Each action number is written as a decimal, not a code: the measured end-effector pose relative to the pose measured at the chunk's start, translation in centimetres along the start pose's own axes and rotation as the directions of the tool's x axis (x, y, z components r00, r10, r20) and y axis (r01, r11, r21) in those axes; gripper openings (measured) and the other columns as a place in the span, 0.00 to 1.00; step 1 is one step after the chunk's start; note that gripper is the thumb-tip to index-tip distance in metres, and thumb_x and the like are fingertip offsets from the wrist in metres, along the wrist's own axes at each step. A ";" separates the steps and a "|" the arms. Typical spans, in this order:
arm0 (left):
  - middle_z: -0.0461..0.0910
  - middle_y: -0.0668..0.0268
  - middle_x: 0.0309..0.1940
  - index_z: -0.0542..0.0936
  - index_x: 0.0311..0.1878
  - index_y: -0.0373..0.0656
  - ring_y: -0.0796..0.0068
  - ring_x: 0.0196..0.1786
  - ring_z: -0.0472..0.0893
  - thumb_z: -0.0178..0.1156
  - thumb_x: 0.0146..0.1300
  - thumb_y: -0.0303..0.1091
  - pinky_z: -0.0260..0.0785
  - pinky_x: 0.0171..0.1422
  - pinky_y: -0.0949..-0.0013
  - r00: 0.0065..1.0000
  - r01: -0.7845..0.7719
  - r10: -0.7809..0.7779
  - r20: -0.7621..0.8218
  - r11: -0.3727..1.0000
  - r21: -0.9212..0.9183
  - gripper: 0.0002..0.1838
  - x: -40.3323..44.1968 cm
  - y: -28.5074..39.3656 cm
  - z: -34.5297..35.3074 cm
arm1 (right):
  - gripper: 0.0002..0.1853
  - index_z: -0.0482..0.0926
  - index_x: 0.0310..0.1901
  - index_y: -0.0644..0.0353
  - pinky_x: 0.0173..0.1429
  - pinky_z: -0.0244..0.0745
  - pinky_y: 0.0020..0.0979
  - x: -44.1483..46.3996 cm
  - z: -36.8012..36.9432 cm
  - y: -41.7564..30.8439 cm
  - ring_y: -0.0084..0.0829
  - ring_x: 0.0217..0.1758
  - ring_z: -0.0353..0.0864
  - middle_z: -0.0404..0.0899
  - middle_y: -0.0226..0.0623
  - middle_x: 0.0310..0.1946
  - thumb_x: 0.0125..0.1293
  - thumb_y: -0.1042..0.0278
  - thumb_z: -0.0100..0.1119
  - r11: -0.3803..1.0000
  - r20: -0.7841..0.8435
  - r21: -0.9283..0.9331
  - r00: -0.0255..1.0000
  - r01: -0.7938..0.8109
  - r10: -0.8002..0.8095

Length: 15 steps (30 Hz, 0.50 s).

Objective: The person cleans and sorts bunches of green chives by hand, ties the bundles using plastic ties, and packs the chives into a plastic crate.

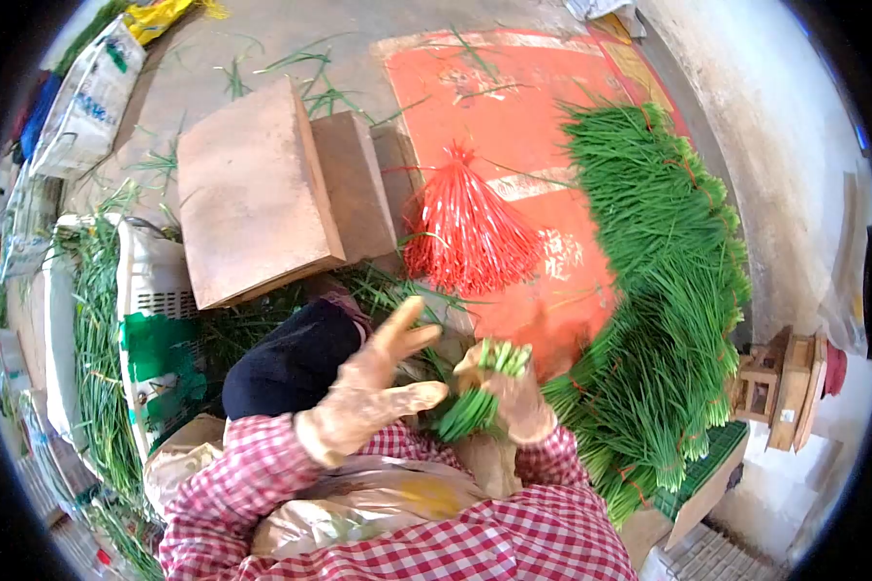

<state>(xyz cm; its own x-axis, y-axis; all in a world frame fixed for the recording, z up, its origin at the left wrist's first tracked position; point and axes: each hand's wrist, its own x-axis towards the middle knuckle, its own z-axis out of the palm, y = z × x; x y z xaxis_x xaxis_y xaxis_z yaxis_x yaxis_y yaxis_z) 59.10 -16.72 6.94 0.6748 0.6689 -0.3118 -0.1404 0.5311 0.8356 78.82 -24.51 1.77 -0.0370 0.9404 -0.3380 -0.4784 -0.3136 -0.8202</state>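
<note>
My right hand (525,402), in a pale glove, is closed round a small bunch of green chives (470,414). The pale cut ends stick up above the fingers, and the green leaves hang down to the left. Left of it, my gloved left hand (373,382) is held up with its fingers spread and nothing in them. Beyond both hands, a fanned bundle of red plastic ties (470,232) lies on an orange-red sheet (513,107). To the right is a long pile of chives (664,290), tied in bunches with red bands.
A wooden box-like block (257,189) stands at the left front, against a smaller one (354,179). A white and green crate (155,329) with loose chives is on my left. Wooden stools (785,387) stand by the white wall (756,126) at right. Stray leaves litter the floor.
</note>
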 end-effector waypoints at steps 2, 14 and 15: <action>0.57 0.59 0.69 0.42 0.74 0.42 0.64 0.70 0.59 0.70 0.48 0.56 0.47 0.74 0.60 0.997 -0.022 0.040 0.070 0.970 -0.241 0.60 1.0 -2.7 1.1 | 0.15 0.76 0.44 0.63 0.43 0.75 0.26 -0.7 2.9 0.5 0.25 0.38 0.79 0.80 0.33 0.38 0.56 0.72 0.68 0.958 0.086 0.283 0.996 -0.041 0.018; 0.82 0.60 0.36 0.76 0.52 0.41 0.73 0.42 0.79 0.68 0.57 0.37 0.73 0.48 0.68 0.868 0.362 -0.359 0.342 0.930 0.057 0.21 -0.5 -3.3 0.8 | 0.11 0.80 0.36 0.61 0.33 0.72 0.22 8.8 3.2 -2.8 0.19 0.26 0.76 0.82 0.32 0.30 0.66 0.61 0.57 0.970 -0.054 -0.227 0.996 -0.081 0.071; 0.82 0.60 0.34 0.79 0.47 0.42 0.73 0.40 0.80 0.68 0.57 0.37 0.73 0.45 0.67 0.907 0.125 -0.176 0.383 0.980 0.154 0.17 -1.0 -3.6 1.5 | 0.10 0.80 0.36 0.63 0.30 0.72 0.21 10.8 1.1 -2.1 0.18 0.24 0.75 0.82 0.31 0.26 0.67 0.65 0.55 0.979 -0.218 -0.200 0.976 -0.042 -0.003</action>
<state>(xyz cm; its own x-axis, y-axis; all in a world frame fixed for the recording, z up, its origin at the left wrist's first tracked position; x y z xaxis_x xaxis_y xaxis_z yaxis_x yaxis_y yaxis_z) 60.07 -20.07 4.91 0.9139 0.3146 -0.2565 0.0584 0.5235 0.8500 78.43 -13.57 0.36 0.1567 0.8902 -0.4278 -0.2909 -0.3724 -0.8813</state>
